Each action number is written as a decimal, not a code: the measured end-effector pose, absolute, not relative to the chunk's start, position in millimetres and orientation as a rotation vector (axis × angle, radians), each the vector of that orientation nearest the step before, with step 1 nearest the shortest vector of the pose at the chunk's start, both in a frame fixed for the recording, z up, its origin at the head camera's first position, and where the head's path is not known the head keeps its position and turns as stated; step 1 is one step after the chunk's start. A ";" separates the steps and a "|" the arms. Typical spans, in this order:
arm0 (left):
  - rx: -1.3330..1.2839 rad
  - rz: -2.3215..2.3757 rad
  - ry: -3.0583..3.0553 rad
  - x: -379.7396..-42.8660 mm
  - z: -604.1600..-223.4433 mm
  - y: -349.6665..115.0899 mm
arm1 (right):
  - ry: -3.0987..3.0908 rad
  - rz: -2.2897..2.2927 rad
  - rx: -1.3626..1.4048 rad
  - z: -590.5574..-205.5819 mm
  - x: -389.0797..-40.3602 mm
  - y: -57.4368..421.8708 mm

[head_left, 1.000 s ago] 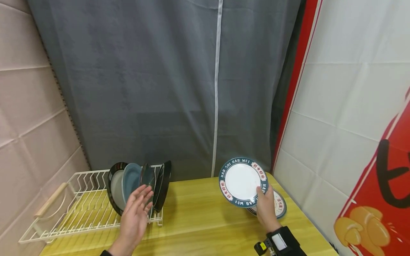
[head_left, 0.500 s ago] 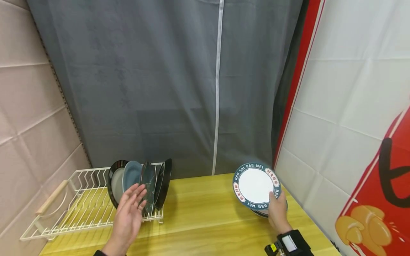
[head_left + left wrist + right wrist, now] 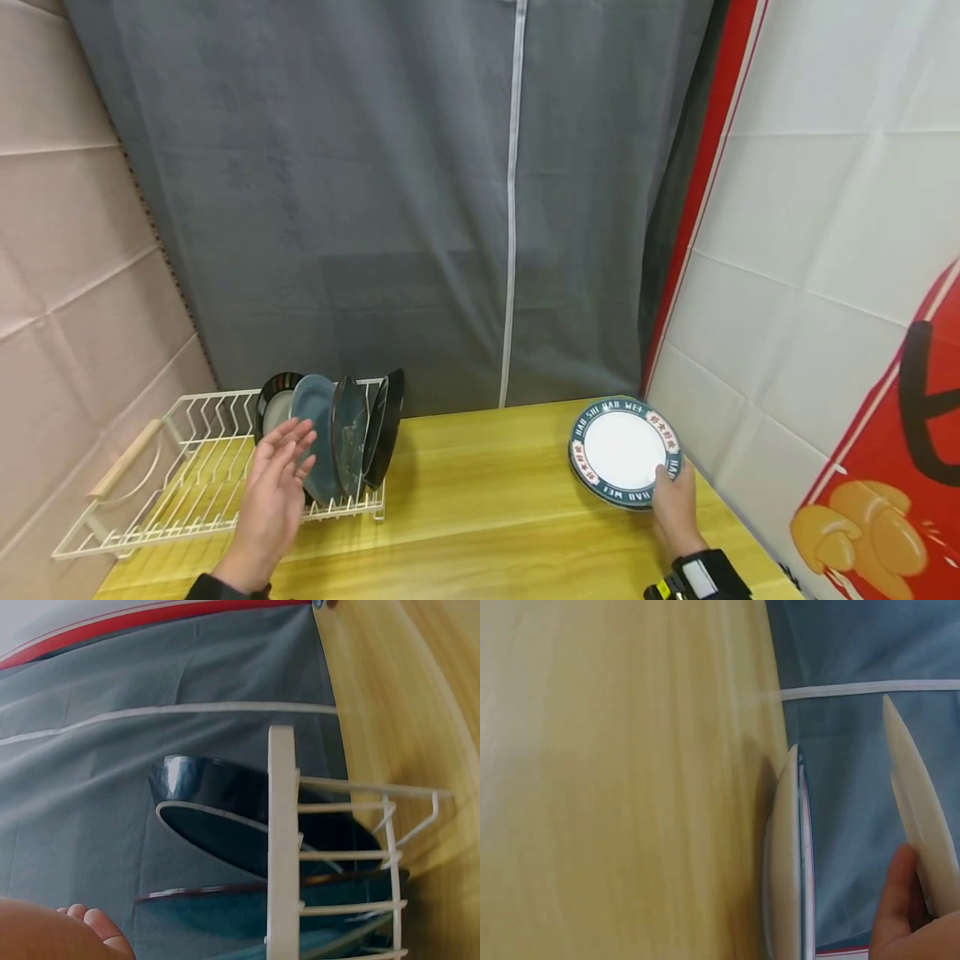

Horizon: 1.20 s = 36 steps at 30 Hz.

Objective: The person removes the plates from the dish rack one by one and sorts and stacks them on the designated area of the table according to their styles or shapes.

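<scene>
In the head view my right hand (image 3: 675, 507) pinches the rim of a white plate (image 3: 621, 450) with a patterned blue-green border, at the table's right. In the right wrist view this held plate (image 3: 922, 802) is tilted and stands apart from other stacked plates (image 3: 786, 862) on the table. At the left, my left hand (image 3: 272, 500) is raised palm-up with fingers extended and holds nothing. It is in front of the dish rack (image 3: 180, 536), near a blue plate (image 3: 318, 417). Beside that stand a dark green plate (image 3: 349, 433) and a black bowl (image 3: 385, 425).
A black-rimmed plate (image 3: 276, 404) with a grey centre stands left of the blue one. The rack has a wooden handle (image 3: 123, 460). A grey curtain (image 3: 420, 250) hangs behind the yellow wooden table (image 3: 465, 500); a white wall (image 3: 787, 333) borders the right.
My right hand has carried the plate right and down, over the plates on the table, which it now hides in the head view. My left hand has drifted left, away from the black bowl.
</scene>
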<state>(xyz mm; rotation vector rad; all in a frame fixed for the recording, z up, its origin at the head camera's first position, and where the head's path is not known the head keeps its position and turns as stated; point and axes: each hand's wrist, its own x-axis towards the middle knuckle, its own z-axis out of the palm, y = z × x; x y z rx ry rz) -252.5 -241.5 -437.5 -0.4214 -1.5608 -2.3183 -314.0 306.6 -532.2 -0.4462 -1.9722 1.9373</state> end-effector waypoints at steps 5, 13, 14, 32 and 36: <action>-0.413 -2.295 -1.547 -255.6 -430.6 -248.1 | -1.976 1.911 -0.497 -537.2 -313.7 310.8; -0.308 -2.227 -1.589 -260.4 -422.0 -255.3 | -1.948 1.879 -0.612 -536.0 -315.7 311.0; -0.306 -2.222 -1.583 -260.9 -421.8 -256.8 | -1.954 1.878 -0.617 -536.1 -315.9 311.0; -0.126 -1.921 -1.727 -275.0 -414.0 -274.8 | -2.167 1.798 -0.608 -548.5 -321.2 312.5; -0.116 -1.848 -1.782 -275.7 -415.9 -275.0 | -2.246 1.648 -0.644 -543.5 -317.7 311.6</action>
